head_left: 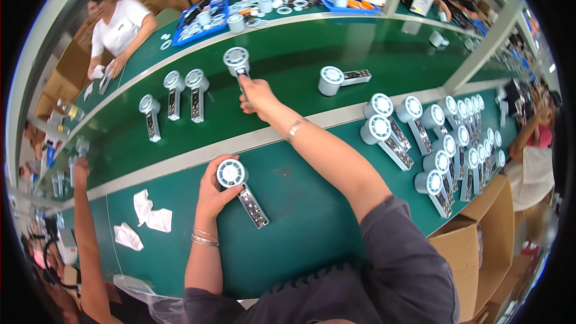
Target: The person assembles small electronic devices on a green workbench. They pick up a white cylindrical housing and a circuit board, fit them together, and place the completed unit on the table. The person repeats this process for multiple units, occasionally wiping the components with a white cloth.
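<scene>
My left hand (pixel 211 192) is wrapped round the head of a pale blue handheld fan (pixel 253 209) over the green table (pixel 300 204). The fan's handle points toward me and to the right, its inner side exposed with a dark circuit board showing. Farther off, my right hand (pixel 260 97) grips a second handheld fan (pixel 236 58) by its handle above the green conveyor belt (pixel 288 60), round head pointing away from me. Left of it on the belt lie several similar fans (pixel 196 93); another fan (pixel 332 80) lies on its right.
Rows of similar fans (pixel 441 162) cover the table's right side, beside an open cardboard box (pixel 480 240). White cloths (pixel 153 213) lie at left. Across the belt, people work near blue trays (pixel 210 18) of parts. A co-worker's arm (pixel 88 228) reaches in at far left. Metal posts (pixel 489 45) rise at right.
</scene>
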A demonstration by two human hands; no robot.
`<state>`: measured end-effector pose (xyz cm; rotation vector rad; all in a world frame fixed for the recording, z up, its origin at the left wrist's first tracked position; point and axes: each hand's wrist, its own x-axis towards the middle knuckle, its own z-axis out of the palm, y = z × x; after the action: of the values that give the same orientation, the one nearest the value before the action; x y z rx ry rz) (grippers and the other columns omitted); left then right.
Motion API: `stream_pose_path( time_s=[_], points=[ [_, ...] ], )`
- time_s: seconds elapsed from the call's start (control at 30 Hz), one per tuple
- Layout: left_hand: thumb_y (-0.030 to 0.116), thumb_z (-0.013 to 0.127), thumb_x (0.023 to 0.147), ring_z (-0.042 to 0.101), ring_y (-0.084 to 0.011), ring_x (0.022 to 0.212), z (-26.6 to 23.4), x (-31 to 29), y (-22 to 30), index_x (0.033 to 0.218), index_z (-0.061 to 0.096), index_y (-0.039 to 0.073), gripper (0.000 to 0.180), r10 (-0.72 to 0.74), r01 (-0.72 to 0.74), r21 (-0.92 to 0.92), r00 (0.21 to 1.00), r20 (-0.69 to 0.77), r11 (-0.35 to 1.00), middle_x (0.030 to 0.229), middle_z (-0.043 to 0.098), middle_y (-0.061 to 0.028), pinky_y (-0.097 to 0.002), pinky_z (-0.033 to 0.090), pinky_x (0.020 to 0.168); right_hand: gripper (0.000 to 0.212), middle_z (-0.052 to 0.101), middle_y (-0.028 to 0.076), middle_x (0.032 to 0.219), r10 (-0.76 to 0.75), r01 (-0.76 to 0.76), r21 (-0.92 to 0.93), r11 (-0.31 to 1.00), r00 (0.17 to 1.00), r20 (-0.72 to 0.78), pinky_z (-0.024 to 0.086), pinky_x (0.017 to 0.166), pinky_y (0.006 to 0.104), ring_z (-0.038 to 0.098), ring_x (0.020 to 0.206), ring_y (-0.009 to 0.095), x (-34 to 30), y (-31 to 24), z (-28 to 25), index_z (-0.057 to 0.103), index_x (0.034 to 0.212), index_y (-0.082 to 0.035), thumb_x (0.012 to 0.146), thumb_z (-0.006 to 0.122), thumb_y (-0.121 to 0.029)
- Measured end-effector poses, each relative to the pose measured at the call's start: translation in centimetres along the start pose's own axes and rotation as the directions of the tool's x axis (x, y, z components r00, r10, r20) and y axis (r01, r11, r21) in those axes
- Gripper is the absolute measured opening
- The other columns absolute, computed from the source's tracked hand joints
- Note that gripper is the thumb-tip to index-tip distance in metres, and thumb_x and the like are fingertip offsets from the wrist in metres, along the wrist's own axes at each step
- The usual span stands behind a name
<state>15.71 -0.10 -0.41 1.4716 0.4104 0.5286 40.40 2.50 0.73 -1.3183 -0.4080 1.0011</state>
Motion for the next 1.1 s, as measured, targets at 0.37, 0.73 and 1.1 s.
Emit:
stream_pose_path(
  time_s=[0.37,0.73,1.1],
  points=[
    [0.005,0.073,0.064,0.053,-0.0179,0.107,0.8,0.1,0.8,0.125,0.045,-0.001,0.068,0.000,0.001,0.060,1.000,-0.017,0.998,0.120,0.052,-0.0124,-0.0303,0.042,0.093,0.028,0.062,0.016,0.100,-0.460,0.030,-0.977,0.213,0.885,-0.073,0.049,0.077,0.0355,0.058,0.095,0.029,5.7,-1.2,-1.2,0.068,0.090,-0.006,0.083,0.052,-0.027],
    [0.029,0.083,0.061,0.055,-0.0154,0.070,1.0,-4.4,2.6,0.090,0.066,-0.002,0.045,-0.139,0.343,0.688,0.932,-0.335,0.640,0.078,0.060,-0.0074,-0.0276,0.047,0.063,0.023,0.064,0.022,0.096,-0.204,0.020,-0.919,-0.393,0.973,0.108,0.050,0.081,0.0406,0.063,0.091,0.035,-2.9,-12.7,-18.7,0.067,0.090,0.001,0.075,0.051,-0.006],
    [0.035,0.077,0.066,0.047,-0.0148,0.063,6.9,-3.2,0.1,0.080,0.067,-0.001,0.040,0.061,0.173,0.687,0.951,-0.303,0.706,0.074,0.054,-0.0058,-0.0291,0.042,0.058,0.018,0.065,0.021,0.091,0.040,0.063,-0.910,-0.409,0.998,0.051,0.051,0.073,0.0400,0.063,0.088,0.033,-2.7,-9.9,-19.2,0.067,0.084,0.001,0.069,0.059,0.000]
  ],
)
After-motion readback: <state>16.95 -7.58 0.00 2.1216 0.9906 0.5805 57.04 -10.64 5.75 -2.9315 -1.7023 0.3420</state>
